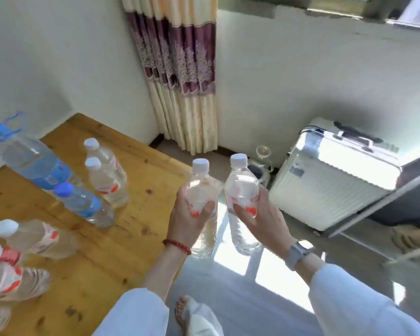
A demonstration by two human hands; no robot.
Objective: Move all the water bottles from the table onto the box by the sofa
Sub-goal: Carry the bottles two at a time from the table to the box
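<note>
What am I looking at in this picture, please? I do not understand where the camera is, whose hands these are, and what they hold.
There is no machine here. The single picture comes from a wide-angle camera worn on a person's head, looking forward and down, so you see that person's own two arms.

The left hand, with a red bead bracelet on the wrist, holds one clear white-capped bottle. The right hand, with a watch on the wrist, holds a second one. Each grip is closed around the bottle's label area, and both bottles are held over the floor, past the table's edge.

The wooden table at the left carries more bottles: a large blue-capped one, a smaller blue-capped one, and several white-capped ones. A pale suitcase stands at the right.
</note>
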